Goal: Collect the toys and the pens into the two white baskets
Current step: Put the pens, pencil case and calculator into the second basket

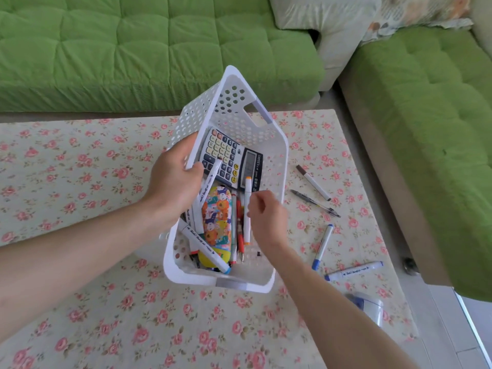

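Bright, even daylight w/ soft shadows; wide-angle bend at edges (sofa (159,49) curves), pic slightly soft.

Floral table (80,161) bears a brown-capped marker (313,182), dark pen (315,203), slim blue marker (322,246) and thick blue marker (354,271).

Scant legible print.
Beside calculator (231,161) display, brand seemingly "CATIGA"; script along white markers (354,271) too blurred to read.

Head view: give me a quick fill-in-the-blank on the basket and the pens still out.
The white basket is gripped by the ___ hand. The calculator lies ___ the basket. On the floral cloth, ___ pens lie outside it.
Missing: left; inside; four.
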`<action>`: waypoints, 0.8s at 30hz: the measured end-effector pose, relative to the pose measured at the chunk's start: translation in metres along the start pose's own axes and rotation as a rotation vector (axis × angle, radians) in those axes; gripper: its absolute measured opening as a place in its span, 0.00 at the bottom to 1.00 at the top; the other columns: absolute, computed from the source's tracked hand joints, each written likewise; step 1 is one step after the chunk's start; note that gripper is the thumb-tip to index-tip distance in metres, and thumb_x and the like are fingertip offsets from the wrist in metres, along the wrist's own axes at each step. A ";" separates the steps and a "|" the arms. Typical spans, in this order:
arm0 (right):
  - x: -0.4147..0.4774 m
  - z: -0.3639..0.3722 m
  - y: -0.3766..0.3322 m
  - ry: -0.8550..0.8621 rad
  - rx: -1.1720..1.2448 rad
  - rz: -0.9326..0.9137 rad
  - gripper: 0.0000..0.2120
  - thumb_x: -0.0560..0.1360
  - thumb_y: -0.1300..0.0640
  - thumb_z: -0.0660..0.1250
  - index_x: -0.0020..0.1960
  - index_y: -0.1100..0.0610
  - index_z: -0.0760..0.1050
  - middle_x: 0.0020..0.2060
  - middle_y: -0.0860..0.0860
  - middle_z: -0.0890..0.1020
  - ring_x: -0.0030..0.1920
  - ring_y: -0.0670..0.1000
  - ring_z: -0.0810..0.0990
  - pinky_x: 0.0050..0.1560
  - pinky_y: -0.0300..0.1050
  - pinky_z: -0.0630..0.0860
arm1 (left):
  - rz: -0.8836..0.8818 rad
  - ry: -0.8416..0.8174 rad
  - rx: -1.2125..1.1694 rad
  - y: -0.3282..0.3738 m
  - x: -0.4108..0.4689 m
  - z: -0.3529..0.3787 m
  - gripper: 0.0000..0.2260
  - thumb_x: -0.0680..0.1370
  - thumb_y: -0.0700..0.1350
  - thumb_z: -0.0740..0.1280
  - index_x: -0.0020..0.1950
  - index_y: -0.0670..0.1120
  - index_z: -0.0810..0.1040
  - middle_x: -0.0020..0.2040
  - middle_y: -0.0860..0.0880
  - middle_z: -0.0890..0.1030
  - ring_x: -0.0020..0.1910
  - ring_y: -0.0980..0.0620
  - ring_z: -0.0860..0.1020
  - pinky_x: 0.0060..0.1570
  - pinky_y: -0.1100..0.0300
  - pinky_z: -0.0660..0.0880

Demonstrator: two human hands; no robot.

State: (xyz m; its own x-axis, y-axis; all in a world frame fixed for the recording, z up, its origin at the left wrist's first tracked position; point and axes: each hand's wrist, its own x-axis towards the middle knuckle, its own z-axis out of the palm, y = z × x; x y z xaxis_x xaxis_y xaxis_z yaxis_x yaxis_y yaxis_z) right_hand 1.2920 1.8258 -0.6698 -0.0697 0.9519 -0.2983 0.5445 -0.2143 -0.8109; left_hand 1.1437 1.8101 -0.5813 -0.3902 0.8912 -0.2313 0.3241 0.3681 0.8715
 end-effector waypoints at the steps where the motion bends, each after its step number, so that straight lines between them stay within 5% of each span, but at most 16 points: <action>1: 0.009 -0.014 0.010 0.059 0.009 0.030 0.09 0.79 0.59 0.55 0.44 0.57 0.72 0.30 0.48 0.74 0.31 0.48 0.71 0.34 0.44 0.68 | -0.004 0.005 -0.017 0.003 0.002 0.002 0.24 0.79 0.36 0.57 0.72 0.56 0.65 0.65 0.48 0.75 0.35 0.47 0.72 0.20 0.71 0.63; 7: 0.056 -0.079 0.088 0.034 -0.488 0.171 0.11 0.79 0.60 0.52 0.44 0.60 0.71 0.35 0.57 0.76 0.31 0.53 0.69 0.32 0.42 0.64 | 0.028 0.031 -0.073 0.022 0.018 0.016 0.24 0.78 0.34 0.58 0.70 0.55 0.69 0.51 0.59 0.79 0.42 0.52 0.70 0.36 0.65 0.68; 10: 0.082 -0.091 0.106 -0.032 -0.679 0.152 0.11 0.80 0.61 0.52 0.49 0.60 0.73 0.42 0.56 0.76 0.38 0.55 0.72 0.30 0.43 0.66 | 0.023 0.075 -0.028 0.033 0.031 0.026 0.23 0.77 0.34 0.58 0.67 0.56 0.71 0.49 0.56 0.78 0.34 0.54 0.68 0.28 0.72 0.66; 14: 0.110 -0.090 0.116 -0.114 -0.845 0.109 0.12 0.77 0.67 0.56 0.59 0.60 0.71 0.53 0.56 0.77 0.52 0.57 0.75 0.42 0.45 0.71 | 0.020 0.089 -0.020 0.041 0.045 0.041 0.23 0.77 0.34 0.58 0.67 0.55 0.72 0.58 0.49 0.79 0.30 0.61 0.70 0.28 0.78 0.64; 19: 0.126 -0.086 0.124 -0.176 -0.962 0.092 0.15 0.75 0.68 0.58 0.60 0.59 0.70 0.58 0.56 0.73 0.57 0.56 0.72 0.46 0.44 0.70 | -0.011 0.092 -0.021 0.046 0.060 0.054 0.23 0.77 0.33 0.58 0.67 0.55 0.72 0.40 0.61 0.77 0.33 0.55 0.67 0.25 0.74 0.63; 21: 0.132 -0.084 0.121 -0.181 -0.935 0.088 0.12 0.75 0.67 0.57 0.56 0.60 0.72 0.55 0.56 0.74 0.55 0.56 0.73 0.42 0.44 0.69 | -0.020 0.091 -0.022 0.046 0.063 0.056 0.24 0.77 0.34 0.58 0.68 0.55 0.71 0.41 0.61 0.78 0.34 0.53 0.68 0.26 0.74 0.63; 24: 0.144 -0.085 0.110 -0.113 -0.820 0.050 0.10 0.78 0.60 0.57 0.57 0.60 0.72 0.54 0.56 0.75 0.55 0.56 0.72 0.40 0.44 0.68 | -0.026 0.078 -0.043 0.045 0.065 0.056 0.24 0.78 0.34 0.58 0.69 0.56 0.69 0.57 0.58 0.79 0.39 0.51 0.71 0.32 0.69 0.68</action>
State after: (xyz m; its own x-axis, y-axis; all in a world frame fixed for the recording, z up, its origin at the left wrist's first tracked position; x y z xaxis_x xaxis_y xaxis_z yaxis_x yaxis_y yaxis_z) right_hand 1.4128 1.9575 -0.7589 -0.0893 0.9085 -0.4083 0.9829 0.0140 -0.1839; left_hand 1.1814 1.9000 -0.5816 -0.4642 0.8577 -0.2212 0.2764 0.3775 0.8838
